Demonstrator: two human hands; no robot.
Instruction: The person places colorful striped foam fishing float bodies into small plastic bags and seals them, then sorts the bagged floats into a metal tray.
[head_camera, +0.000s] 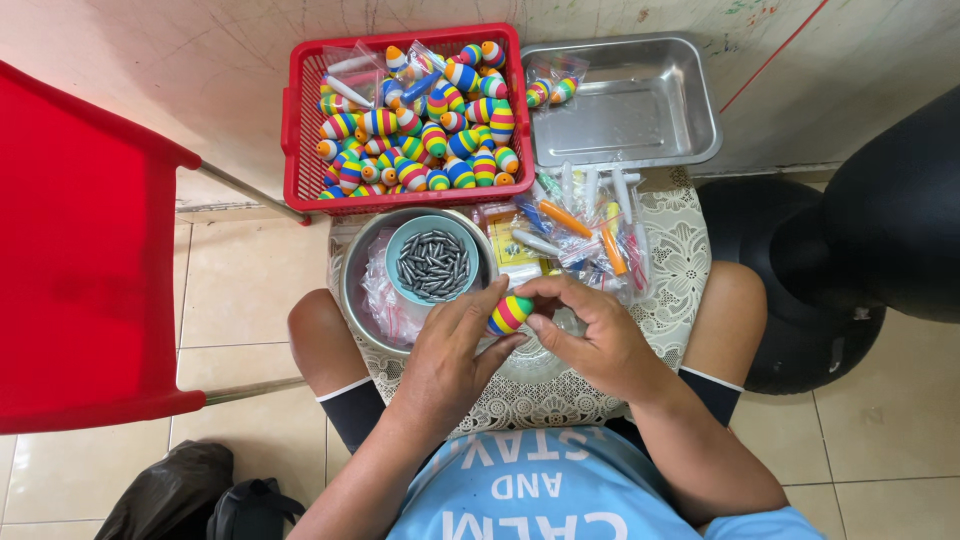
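Your left hand (450, 350) and right hand (590, 330) meet over the middle of the small tabletop (680, 260), which wears a white lace cloth with scalloped edges. Between them sits a rainbow-striped float (509, 314), egg-shaped, glossy, banded in red, yellow, green and blue. Your left fingers pinch its lower end and your right fingertips close on its upper side, so both hands grip the one float, just above the tabletop's near edge.

Just beyond your left hand there's a round steel bowl (352, 275) on the left side of the tabletop, crinkled clear plastic bags (385, 300) lying in it, and a pale blue bowl (400, 240) nested on top, heaped with small dark grey metal weights (432, 265), smooth and bullet-like.

Right of that, toward the far right of the tabletop, a loose pile of clear packets (585, 225) holds thin sticks, orange, white and blue.

Past the far edge stands a red plastic basket (300, 120) with lattice walls, crowded with more striped floats (430, 130), some bagged. Beside it on the right, a shallow rectangular steel tray (640, 100), dull and scuffed, carries one small packet of floats (550, 90) at its left corner.

A red chair (80, 250) fills your left side; a black bag (200, 495) slumps on the tiled floor (250, 290).
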